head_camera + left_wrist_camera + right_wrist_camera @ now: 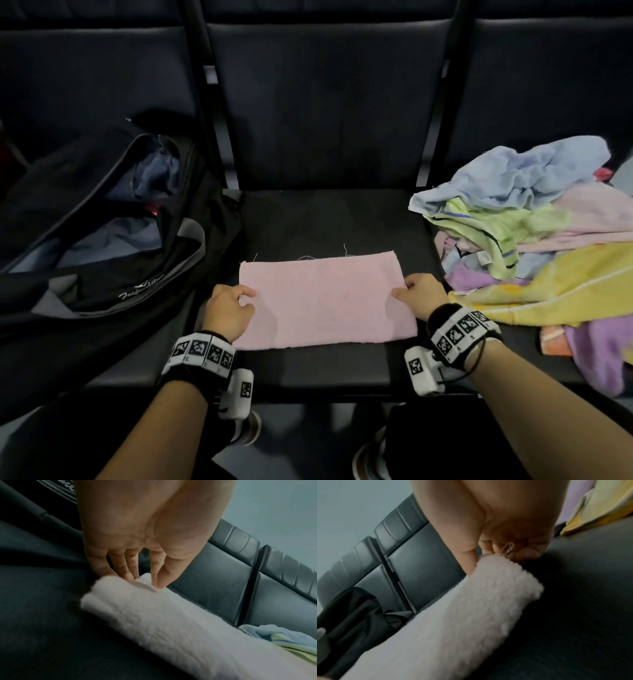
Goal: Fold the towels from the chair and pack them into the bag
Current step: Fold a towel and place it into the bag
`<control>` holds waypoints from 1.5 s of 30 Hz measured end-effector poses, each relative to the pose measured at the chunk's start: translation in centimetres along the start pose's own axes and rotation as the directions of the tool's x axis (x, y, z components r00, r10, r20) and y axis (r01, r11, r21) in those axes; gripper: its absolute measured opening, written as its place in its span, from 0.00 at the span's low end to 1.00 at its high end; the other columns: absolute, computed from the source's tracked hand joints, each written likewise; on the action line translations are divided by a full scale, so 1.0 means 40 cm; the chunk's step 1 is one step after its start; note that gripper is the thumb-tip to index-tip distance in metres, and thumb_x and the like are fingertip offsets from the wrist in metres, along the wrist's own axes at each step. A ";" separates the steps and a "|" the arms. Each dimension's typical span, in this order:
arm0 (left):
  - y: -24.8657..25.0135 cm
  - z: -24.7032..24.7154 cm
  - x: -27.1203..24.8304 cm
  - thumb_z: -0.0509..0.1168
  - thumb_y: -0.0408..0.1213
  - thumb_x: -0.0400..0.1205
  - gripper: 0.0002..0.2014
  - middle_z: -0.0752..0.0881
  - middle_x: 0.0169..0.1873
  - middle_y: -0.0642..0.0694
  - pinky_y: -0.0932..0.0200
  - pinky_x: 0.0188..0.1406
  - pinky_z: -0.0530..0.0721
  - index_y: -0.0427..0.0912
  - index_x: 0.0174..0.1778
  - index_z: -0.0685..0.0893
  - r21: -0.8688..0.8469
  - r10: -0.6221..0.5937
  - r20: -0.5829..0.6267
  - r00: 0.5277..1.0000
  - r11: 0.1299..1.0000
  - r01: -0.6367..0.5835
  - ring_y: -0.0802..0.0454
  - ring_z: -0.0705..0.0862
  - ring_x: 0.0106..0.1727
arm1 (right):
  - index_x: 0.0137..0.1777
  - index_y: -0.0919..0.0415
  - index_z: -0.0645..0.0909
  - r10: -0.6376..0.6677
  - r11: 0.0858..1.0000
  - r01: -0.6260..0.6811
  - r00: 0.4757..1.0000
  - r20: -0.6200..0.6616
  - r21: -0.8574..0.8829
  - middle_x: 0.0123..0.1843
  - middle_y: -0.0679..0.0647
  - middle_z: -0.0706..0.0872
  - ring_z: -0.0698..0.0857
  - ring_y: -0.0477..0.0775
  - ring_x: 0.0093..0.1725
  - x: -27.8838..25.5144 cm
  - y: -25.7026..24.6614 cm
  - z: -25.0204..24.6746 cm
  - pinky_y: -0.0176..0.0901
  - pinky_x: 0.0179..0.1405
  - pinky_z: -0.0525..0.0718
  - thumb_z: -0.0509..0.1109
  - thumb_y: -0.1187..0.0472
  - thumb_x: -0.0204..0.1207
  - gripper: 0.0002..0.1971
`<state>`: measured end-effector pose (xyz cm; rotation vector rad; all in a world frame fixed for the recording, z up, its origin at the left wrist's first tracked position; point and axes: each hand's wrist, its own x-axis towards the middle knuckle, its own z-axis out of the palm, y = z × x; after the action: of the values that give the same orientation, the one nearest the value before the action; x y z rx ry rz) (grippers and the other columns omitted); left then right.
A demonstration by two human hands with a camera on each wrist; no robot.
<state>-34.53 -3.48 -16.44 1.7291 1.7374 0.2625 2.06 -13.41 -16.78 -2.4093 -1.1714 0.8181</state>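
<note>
A pink towel (325, 301) (154, 622) (462, 608) lies folded flat in a rectangle on the middle chair seat (325, 373). My left hand (245, 298) (154, 568) pinches its left edge, thumb on top. At the opposite edge my right hand (407, 291) (496, 550) grips the towel, thumb on top and fingers curled at the end. The black bag (102, 212) (351, 608) sits open on the left seat with blue cloth inside. A loose pile of towels (531, 222), blue, green, yellow, pink and purple, covers the right seat.
Dark seat backs (325, 120) rise behind all three seats. Black posts (212, 102) separate them. The yellow towel (548, 291) (599, 507) of the pile reaches close to my right wrist. My shoes (246, 428) show on the floor below the seat's front edge.
</note>
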 end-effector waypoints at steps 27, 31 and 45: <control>0.042 0.034 -0.115 0.61 0.36 0.86 0.07 0.87 0.48 0.38 0.50 0.44 0.87 0.44 0.57 0.82 -0.646 -0.058 0.249 0.967 0.733 0.210 0.45 0.86 0.44 | 0.77 0.56 0.70 -0.292 0.797 -0.060 0.833 0.470 0.601 0.44 0.57 0.85 0.85 0.53 0.41 -0.253 -0.350 0.151 0.52 0.48 0.89 0.75 0.67 0.76 0.30; 0.034 0.055 -0.110 0.69 0.32 0.80 0.18 0.86 0.49 0.40 0.55 0.40 0.88 0.50 0.64 0.77 -0.574 0.000 0.223 0.975 0.808 0.131 0.50 0.85 0.44 | 0.76 0.60 0.72 -0.276 0.818 -0.007 0.873 0.403 0.575 0.46 0.57 0.86 0.86 0.51 0.44 -0.240 -0.289 0.147 0.50 0.47 0.89 0.72 0.70 0.77 0.28; 0.028 0.034 -0.114 0.67 0.18 0.71 0.23 0.88 0.50 0.44 0.49 0.50 0.87 0.51 0.53 0.86 -0.417 0.091 -0.001 0.996 0.905 -0.083 0.44 0.86 0.44 | 0.57 0.49 0.87 -0.574 0.819 0.538 0.769 0.283 0.200 0.50 0.45 0.87 0.85 0.45 0.46 -0.269 -0.223 0.132 0.33 0.52 0.81 0.74 0.63 0.69 0.16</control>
<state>-33.26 -8.11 -15.43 1.4864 1.4604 0.6100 -11.94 -16.34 -12.47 -1.7041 -1.7992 1.0621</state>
